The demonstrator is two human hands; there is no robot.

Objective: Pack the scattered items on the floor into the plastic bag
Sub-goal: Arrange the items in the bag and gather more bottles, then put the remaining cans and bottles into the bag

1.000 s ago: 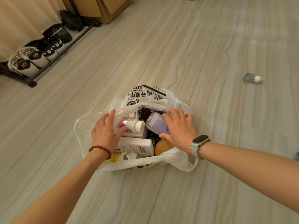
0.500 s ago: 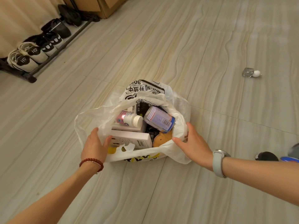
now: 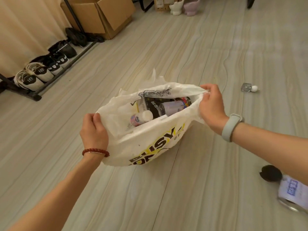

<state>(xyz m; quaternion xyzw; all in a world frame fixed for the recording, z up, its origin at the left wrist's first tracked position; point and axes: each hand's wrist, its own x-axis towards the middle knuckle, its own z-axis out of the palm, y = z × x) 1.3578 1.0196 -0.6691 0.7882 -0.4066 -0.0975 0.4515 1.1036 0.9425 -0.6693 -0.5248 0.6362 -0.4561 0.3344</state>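
Observation:
A white plastic bag (image 3: 150, 144) with yellow and black print hangs just above the floor, its mouth held wide. My left hand (image 3: 94, 132) grips the bag's left rim and my right hand (image 3: 211, 107) grips its right rim. Inside lie a small pink-and-white bottle (image 3: 141, 118), a pale lilac can (image 3: 171, 107), a black printed packet (image 3: 152, 105) and a white box edge. On the floor at the right lie a small clear bottle with a white cap (image 3: 249, 88), a round black item (image 3: 270, 175) and a lilac can (image 3: 293, 194).
A low black shoe rack (image 3: 41, 80) with several shoes runs along the curtain at the left. A cardboard box (image 3: 103, 15) stands at the back, with two small animal figures (image 3: 185, 6) beside more boxes. Pale wood-pattern floor surrounds the bag.
Both hands left the items inside, took the bag by its two rims and lifted it, pulling the mouth wide. The view shifted, showing more floor items at the right.

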